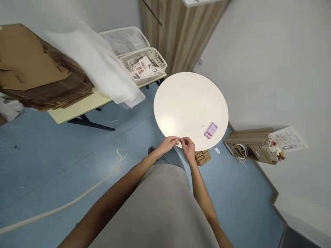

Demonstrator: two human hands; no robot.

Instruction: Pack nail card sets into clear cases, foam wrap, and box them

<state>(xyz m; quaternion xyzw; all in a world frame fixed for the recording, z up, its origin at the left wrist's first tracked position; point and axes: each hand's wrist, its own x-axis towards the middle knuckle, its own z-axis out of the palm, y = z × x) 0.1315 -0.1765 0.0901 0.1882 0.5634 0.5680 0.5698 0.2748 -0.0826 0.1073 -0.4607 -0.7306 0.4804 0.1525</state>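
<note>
My left hand (169,143) and my right hand (188,147) meet fingertip to fingertip at the near edge of a round white table (188,100). Both are closed in a pinch. Whatever lies between the fingertips, if anything, is too small to make out. To the right of my hands a pixelated purple and pink flat object (211,130) rests on the tabletop. Close beside it lies a tiny thin dark item (202,126), its kind unclear.
Small brown boxes (203,157) are stacked under the table's near right edge. A yellowish table (80,105) at left carries flattened cardboard (31,62), white sheeting (103,65) and a filled white basket (144,65). A pale hose (77,199) crosses the blue floor; a wooden shelf (250,139) stands right.
</note>
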